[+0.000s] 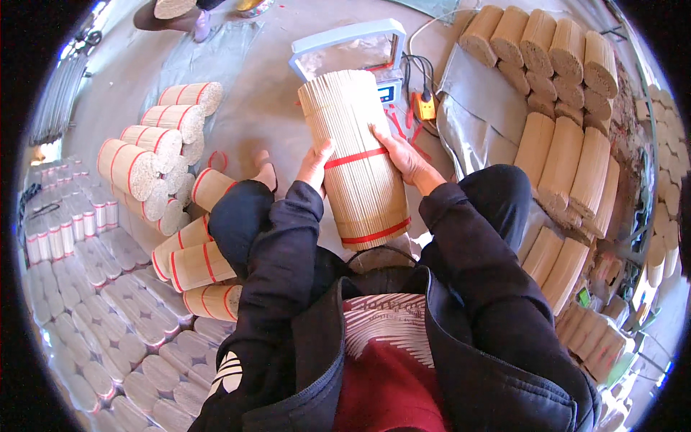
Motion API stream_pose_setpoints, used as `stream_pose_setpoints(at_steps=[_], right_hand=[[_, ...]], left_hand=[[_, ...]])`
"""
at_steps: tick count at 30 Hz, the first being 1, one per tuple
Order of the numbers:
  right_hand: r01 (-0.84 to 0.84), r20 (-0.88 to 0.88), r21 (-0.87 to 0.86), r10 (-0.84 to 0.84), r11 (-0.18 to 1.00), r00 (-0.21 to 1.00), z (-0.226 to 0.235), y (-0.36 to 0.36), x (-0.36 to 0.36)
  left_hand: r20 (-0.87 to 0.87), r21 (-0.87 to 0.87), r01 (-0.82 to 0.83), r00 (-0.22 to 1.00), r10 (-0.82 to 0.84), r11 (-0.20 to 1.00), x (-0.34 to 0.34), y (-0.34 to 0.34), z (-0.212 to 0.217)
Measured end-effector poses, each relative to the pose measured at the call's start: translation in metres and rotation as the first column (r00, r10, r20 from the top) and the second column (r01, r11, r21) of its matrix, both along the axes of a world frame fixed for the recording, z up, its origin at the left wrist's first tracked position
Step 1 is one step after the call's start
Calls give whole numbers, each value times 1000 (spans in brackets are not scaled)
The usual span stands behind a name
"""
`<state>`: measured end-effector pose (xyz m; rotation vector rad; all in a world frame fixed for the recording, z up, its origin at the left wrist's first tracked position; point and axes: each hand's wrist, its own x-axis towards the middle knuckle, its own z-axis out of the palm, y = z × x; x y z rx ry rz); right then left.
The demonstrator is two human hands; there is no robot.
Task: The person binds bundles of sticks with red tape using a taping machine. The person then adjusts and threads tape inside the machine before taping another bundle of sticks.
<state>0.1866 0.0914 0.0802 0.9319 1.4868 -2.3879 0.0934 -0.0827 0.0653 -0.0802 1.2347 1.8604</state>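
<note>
A thick round bundle of thin pale sticks [360, 194] is upright between my hands, above my lap. One red band circles its middle and another its near end; no band shows at the far end. My left hand [315, 165] presses its left side and my right hand [407, 160] wraps its right side, near the middle band. Just beyond the bundle stands a scale [389, 81] with a small lit display and a pale blue frame [347, 37], partly hidden by the bundle. Loose red bands [416, 137] lie on the floor right of it.
Red-banded bundles [129, 169] are stacked at the left, with several more [201, 264] beside my left knee. Unbanded bundles [538, 43] are piled at the right. Plastic-wrapped packs [93, 309] cover the lower left. A yellow power socket [425, 106] with cables lies near the scale.
</note>
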Motion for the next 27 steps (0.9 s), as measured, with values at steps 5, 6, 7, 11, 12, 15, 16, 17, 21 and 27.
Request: stream_pose_setpoints(at_steps=[5,6,7,11,12,15,16,17,21,27], right_hand=[[103,38,-2,-103,995,994,-20,18,-7],[110,41,-7,-109,994,993,-24,23,-9],[82,37,12,-83,997,996,-25,26,-13],[60,37,-6,-60,998,998,-19,40,-22],[74,35,6,-74,997,997,-26,41,-21],[89,-26,-136,-94,987,995,-17,49,-11],[83,19,-204,-81,976,997,-12,52,-8],[87,18,-199,-85,976,996,-11,52,-4],[89,-28,-345,-105,934,994,7,34,3],[46,-80,-288,-72,957,994,50,13,6]], left_hand=[[-8,-105,-2,1000,1,994,-10,25,-10],[-5,-111,5,1000,-5,994,-11,30,-11],[5,-100,4,1000,-4,995,-12,31,-12],[105,-75,16,994,-8,997,-19,37,-12],[107,-81,17,994,-8,997,-19,38,-11],[118,-23,24,993,-21,999,-12,48,6],[109,-26,46,993,-43,999,-9,48,13],[100,-28,68,993,-65,997,-5,48,21],[226,19,-24,974,19,1000,-10,28,16],[256,435,-46,964,-74,899,10,21,5]])
